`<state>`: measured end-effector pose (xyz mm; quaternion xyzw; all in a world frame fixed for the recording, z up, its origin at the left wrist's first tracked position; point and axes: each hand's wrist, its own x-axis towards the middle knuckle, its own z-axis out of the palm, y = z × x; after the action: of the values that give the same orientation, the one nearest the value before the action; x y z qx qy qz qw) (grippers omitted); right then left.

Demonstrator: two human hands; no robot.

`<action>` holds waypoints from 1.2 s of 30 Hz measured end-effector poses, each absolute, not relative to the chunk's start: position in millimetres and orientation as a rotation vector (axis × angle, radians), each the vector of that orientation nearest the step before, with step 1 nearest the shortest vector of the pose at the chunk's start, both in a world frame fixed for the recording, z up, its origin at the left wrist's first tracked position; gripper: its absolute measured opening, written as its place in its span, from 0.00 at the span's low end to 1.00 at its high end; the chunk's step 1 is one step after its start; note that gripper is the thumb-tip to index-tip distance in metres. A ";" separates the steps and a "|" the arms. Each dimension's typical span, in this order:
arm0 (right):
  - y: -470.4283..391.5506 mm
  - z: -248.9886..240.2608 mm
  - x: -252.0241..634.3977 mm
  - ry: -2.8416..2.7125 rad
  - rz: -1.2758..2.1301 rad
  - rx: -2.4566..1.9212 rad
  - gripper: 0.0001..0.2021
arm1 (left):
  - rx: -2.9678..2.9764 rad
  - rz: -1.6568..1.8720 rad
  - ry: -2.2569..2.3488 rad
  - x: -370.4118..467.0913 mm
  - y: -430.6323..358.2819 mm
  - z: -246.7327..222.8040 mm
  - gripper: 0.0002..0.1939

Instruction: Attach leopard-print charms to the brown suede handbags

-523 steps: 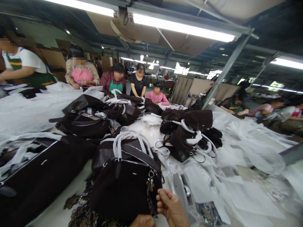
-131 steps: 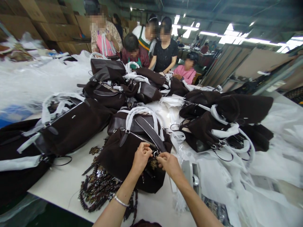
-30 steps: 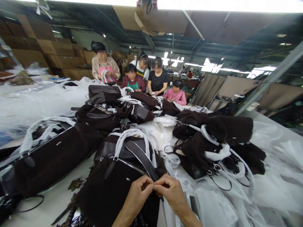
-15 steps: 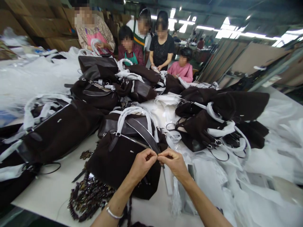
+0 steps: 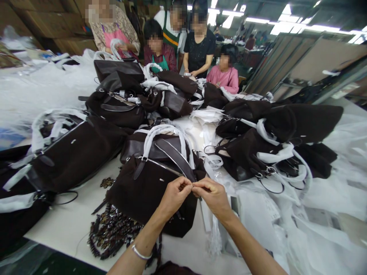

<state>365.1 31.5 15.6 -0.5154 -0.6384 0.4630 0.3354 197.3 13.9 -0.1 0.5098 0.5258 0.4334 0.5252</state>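
Observation:
My left hand (image 5: 177, 195) and my right hand (image 5: 213, 194) meet fingertip to fingertip in a pinch. Whatever lies between the fingertips is too small to name. Both hands hover over the right side of a dark brown handbag (image 5: 140, 194), close to its dark leather strap (image 5: 176, 158). White wrapping covers the bag's looped handle (image 5: 164, 130). At the bag's lower left lies a heap of dark beaded strands (image 5: 111, 233). A brown cluster of flower-like beads (image 5: 107, 182) rests on the table just above that heap.
More dark bags lie around, a large one (image 5: 77, 152) on the left and others (image 5: 243, 152) on the right. Clear plastic sheeting (image 5: 286, 229) covers the table's right side. A white tassel-like bundle (image 5: 215, 236) lies near my right wrist. Several people stand or sit across the table.
The view has shifted slightly, so the bags and people sit a little differently in the frame. My hands keep the same pinch over the same bag, with only slight finger movement.

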 end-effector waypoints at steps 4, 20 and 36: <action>27.7 15.6 365.4 -1.578 1.286 -1.331 0.10 | 1.113 1.050 1.228 198.5 13.9 -5.0 0.12; 27.3 7.7 364.4 -1.459 1.327 -1.370 0.10 | 1.126 1.037 1.258 204.7 14.8 -3.5 0.10; 21.6 6.6 365.3 -1.251 1.504 -1.405 0.14 | 1.446 1.067 1.393 203.1 1.0 9.8 0.10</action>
<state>365.3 21.6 6.6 -0.5447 -0.4849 0.5830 0.3581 203.1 1.0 9.8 0.5769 0.5560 0.4258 0.4205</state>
